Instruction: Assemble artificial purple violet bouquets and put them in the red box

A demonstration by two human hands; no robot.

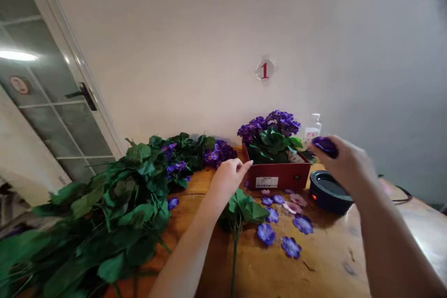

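My right hand (349,160) is raised over the dark round pot (330,191), with dark purple artificial petals (325,146) pinched between thumb and fingers. A small orange light glows on the pot's side. My left hand (228,179) is at the near left corner of a red box (279,174), fingers curled in and thumb pointing right. What its fingers close on is hidden. Just below it, a green leafy stem (244,209) lies on the wooden table. Loose purple flower petals (266,233) and pink petals (292,207) are scattered to the right of that stem.
A large heap of artificial leaves (132,200) covers the left side, with purple flower heads (220,152) behind. Finished-looking purple bunches (275,123) stand in the box. A pump bottle (313,128) is near the wall, and a cable (403,194) lies at right.
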